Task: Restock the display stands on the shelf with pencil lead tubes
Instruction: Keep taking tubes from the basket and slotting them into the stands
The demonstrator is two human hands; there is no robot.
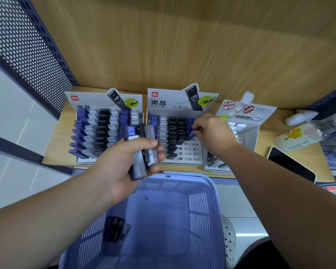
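At shelf centre, right hand (211, 133) pinches a blue tube (191, 133), apparently half-seated in the middle stand (191, 152): hold it square to its slot, then press straight in. At 8 o'clock of it, left hand (116, 167) grips a fan of spare tubes (139, 167) over the basket (202, 183).

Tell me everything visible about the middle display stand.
The middle display stand is grey card: a slotted tray with a printed backboard showing an HB 0.7 tube. It stands on the wooden shelf. Left columns hold blue, white and black tubes; front-right slots are empty. The right hand pinches a blue tube there.
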